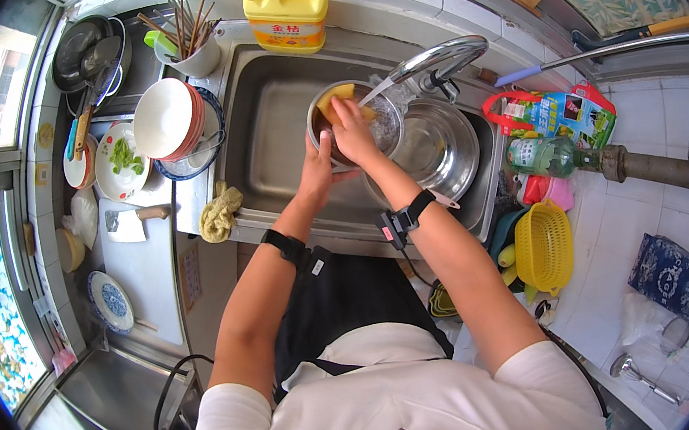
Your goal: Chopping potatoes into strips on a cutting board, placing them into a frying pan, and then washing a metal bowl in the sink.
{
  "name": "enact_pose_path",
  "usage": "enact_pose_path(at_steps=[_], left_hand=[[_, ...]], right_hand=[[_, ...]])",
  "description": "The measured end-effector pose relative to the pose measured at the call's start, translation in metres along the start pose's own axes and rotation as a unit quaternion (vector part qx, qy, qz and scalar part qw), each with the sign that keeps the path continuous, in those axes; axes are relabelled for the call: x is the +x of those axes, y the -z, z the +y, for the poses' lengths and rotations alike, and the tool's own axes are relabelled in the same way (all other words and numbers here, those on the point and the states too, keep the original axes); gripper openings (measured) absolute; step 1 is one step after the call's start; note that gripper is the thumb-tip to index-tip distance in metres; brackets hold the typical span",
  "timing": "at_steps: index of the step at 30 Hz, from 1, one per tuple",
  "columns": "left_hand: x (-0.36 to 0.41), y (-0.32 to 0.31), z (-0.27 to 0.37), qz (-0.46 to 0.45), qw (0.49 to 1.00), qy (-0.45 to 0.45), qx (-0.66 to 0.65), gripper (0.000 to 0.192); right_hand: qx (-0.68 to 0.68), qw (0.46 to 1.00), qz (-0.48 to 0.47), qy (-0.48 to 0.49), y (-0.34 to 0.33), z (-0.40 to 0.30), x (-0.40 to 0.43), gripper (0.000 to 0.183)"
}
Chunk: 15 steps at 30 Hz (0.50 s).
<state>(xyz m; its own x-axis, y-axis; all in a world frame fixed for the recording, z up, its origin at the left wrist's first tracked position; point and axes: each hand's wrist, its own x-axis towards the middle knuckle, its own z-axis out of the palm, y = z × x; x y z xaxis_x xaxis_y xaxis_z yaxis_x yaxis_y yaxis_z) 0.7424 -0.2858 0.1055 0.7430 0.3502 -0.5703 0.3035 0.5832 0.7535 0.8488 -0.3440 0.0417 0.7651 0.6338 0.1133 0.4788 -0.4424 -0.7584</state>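
Note:
Over the steel sink [267, 108], my left hand [315, 170] grips the near left rim of a round metal bowl [395, 138]. My right hand [350, 130] reaches into that bowl and presses a yellow cloth or sponge [335, 95] against its inner wall. From the chrome faucet [437, 52] a stream of water runs down into the bowl. A larger steel basin [456, 156] lies in the sink's right part, partly behind my right forearm. Foamy water shows at the bowl's far right side.
Stacked white bowls [161, 118] stand left of the sink near a crumpled cloth [221, 212]. A cleaver [126, 225] lies on the white cutting board [145, 271]. The yellow detergent jug [287, 19] is behind the sink. On the right are a green bottle [541, 157] and yellow basket [544, 248].

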Motion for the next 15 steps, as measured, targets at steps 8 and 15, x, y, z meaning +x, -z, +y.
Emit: enact_pose_path(at_steps=[8, 15], left_hand=[[0.007, 0.047, -0.011, 0.04, 0.999, 0.036, 0.005, 0.069], [-0.01, 0.031, 0.009, 0.034, 0.997, 0.0, 0.075, 0.062]], right_hand=[[0.036, 0.917, -0.398, -0.003, 0.044, -0.028, 0.0, 0.029], [-0.22, 0.952, -0.208, 0.047, 0.042, -0.005, 0.004, 0.036]])
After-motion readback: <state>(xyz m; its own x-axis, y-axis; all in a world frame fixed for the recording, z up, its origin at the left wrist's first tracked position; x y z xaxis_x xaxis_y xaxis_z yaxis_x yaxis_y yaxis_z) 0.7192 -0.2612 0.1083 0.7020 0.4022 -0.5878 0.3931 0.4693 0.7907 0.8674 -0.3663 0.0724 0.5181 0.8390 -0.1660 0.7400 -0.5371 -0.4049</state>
